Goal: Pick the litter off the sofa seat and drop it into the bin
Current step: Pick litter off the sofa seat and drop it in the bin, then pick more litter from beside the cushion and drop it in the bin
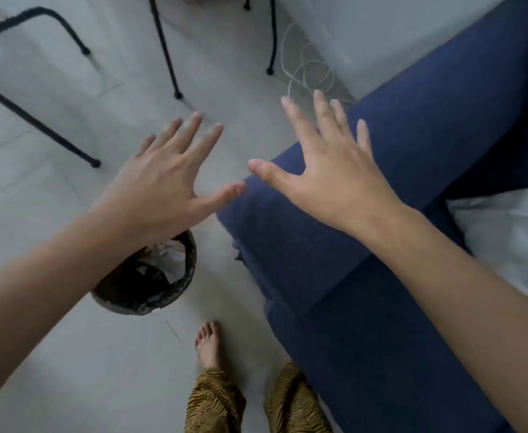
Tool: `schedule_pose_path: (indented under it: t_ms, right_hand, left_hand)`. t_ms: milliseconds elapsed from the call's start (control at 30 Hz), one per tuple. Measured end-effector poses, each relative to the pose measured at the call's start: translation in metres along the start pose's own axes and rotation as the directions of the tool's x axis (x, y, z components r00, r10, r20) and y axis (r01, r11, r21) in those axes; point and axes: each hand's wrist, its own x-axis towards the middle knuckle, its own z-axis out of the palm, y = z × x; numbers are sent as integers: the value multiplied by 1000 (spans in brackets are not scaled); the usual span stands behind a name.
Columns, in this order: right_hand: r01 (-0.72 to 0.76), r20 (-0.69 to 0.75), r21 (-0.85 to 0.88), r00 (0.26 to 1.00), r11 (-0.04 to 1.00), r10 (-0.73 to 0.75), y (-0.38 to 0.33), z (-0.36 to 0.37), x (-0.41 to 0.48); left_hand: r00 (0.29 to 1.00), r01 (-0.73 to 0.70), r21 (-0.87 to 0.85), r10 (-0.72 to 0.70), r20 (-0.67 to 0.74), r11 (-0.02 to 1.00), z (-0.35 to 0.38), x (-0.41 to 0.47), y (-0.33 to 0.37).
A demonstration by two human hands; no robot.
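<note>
My left hand (159, 179) is spread flat with fingers apart, empty, held over the floor just above the bin. My right hand (328, 164) is also spread wide and empty, hovering over the near arm of the blue sofa (397, 189). The round dark bin (150, 276) stands on the floor left of the sofa, partly hidden by my left forearm, with crumpled pale litter (172, 260) inside. No litter shows on the visible blue sofa surface.
A white cushion or cloth (512, 232) lies on the sofa at the right. Black chair legs (166, 51) stand on the pale tiled floor beyond. A coiled white cord (309, 67) lies by the sofa's far end. My bare foot (208, 342) is below the bin.
</note>
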Motion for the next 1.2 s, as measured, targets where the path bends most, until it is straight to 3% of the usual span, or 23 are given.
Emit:
schedule_pose_path:
  t_ms: [167, 367, 567, 633, 767, 900, 1000, 1200]
  right_hand:
    - [-226, -125, 172, 960, 959, 249, 138, -28, -54]
    - [-456, -91, 306, 860, 836, 503, 286, -10, -106]
    - [-546, 16, 368, 813, 753, 582, 388, 44, -83]
    - [-546, 90, 382, 825, 746, 558, 405, 64, -63]
    - [-512, 222, 429, 859, 745, 462, 420, 109, -19]
    - [-435, 215, 306, 898, 847, 383, 416, 133, 17]
    - [-395, 163, 197, 916, 897, 368, 415, 141, 35]
    - [-349, 21, 185, 936, 919, 351, 417, 162, 32]
  left_hand:
    - [976, -207, 6, 207, -69, 978, 12, 65, 131]
    - [888, -453, 161, 460, -4, 877, 71, 133, 260]
    - [756, -639, 427, 626, 192, 640, 149, 186, 335]
    - [733, -664, 531, 600, 321, 527, 177, 194, 353]
    - [713, -687, 701, 365, 599, 192, 237, 203, 366]
    - [689, -699, 712, 208, 695, -66, 277, 206, 357]
    - [687, -691, 718, 232, 689, -86, 293, 210, 351]
    - [686, -718, 694, 217, 695, 46, 307, 211, 351]
